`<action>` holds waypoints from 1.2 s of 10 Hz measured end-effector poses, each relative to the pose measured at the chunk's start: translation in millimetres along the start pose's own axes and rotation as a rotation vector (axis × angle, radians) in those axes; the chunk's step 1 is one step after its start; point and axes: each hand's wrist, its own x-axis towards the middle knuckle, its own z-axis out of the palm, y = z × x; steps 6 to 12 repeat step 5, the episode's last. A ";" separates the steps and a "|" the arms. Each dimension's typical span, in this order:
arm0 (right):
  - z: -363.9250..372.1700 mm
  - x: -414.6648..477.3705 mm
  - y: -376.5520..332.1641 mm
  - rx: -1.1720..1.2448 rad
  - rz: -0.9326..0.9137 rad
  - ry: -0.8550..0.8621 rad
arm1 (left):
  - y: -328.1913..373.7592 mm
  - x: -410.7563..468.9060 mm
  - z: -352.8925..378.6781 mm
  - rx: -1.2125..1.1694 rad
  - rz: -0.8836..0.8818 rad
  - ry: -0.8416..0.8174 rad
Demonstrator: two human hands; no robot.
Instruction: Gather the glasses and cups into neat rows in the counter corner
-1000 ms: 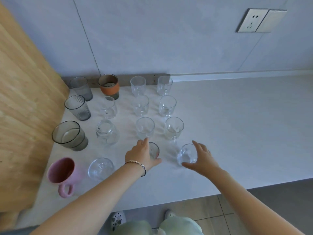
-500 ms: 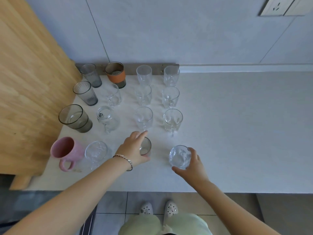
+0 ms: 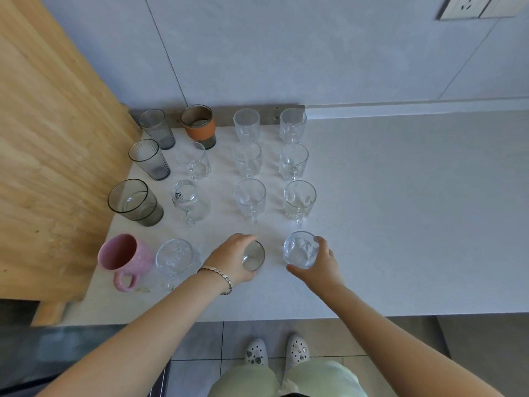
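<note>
From my head camera I look down on the pale speckled counter (image 3: 400,224), where the glasses and cups stand upright in four rows in the corner between the wooden panel (image 3: 51,138) and the grey wall; none that I can see into holds any liquid; my left hand (image 3: 232,262) is curled round a small smoky tumbler (image 3: 253,255) in the front row, covering most of its left side; my right hand (image 3: 320,263) grips a clear textured glass (image 3: 300,249) just right of it, fingers on the far rim and thumb on the near side; left of the tumbler stand a clear patterned glass (image 3: 174,255) and a glossy pink mug (image 3: 123,256) with its handle toward me; behind are clear handled mugs, ribbed grey tumblers, and a cup with an orange sleeve (image 3: 199,124); the clear glass blurs against the counter, so handles are hard to trace.
</note>
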 end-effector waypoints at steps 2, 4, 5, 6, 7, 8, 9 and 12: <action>-0.8 -0.8 -3.9 -0.017 0.048 -0.048 | -2.8 0.9 0.9 -0.004 0.035 0.006; -13.6 -3.3 -3.9 -0.186 0.073 -0.132 | -6.6 -4.8 3.2 -0.008 0.049 -0.022; -31.5 -8.1 -9.0 -0.255 0.058 -0.152 | -4.1 -4.5 -11.4 -0.022 0.021 -0.033; -31.5 -8.1 -9.0 -0.255 0.058 -0.152 | -4.1 -4.5 -11.4 -0.022 0.021 -0.033; -31.5 -8.1 -9.0 -0.255 0.058 -0.152 | -4.1 -4.5 -11.4 -0.022 0.021 -0.033; -31.5 -8.1 -9.0 -0.255 0.058 -0.152 | -4.1 -4.5 -11.4 -0.022 0.021 -0.033; -31.5 -8.1 -9.0 -0.255 0.058 -0.152 | -4.1 -4.5 -11.4 -0.022 0.021 -0.033; -31.5 -8.1 -9.0 -0.255 0.058 -0.152 | -4.1 -4.5 -11.4 -0.022 0.021 -0.033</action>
